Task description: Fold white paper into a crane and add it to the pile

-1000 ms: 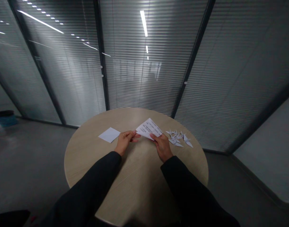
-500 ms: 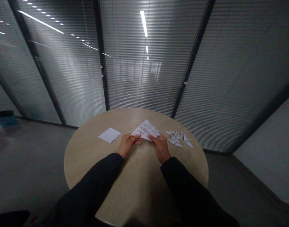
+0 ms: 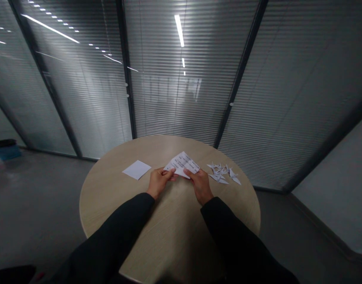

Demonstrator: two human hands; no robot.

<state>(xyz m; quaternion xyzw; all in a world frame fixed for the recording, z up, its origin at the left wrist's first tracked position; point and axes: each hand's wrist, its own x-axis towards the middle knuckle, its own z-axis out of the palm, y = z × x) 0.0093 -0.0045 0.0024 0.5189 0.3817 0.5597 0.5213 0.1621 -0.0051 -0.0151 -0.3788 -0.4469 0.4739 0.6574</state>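
Between my two hands is a white sheet of paper with printed lines of text, held just above the table with a corner pointing away from me. My left hand pinches its left near edge, thumb on top. My right hand grips the right near edge the same way, its thumb near the middle of the sheet. A plain white band shows along the near edge, by both thumbs. The fingers under the paper are mostly hidden. Right of my right hand lies a cluster of several folded paper cranes.
A plain white square of paper lies left of my left hand on the round wooden table. Glass partitions with blinds stand just behind the table. A blue bin is on the floor at far left.
The paper's near part has been turned up, so a plain white band covers some of the print near my thumbs. Both hands stay in nearly the same place.
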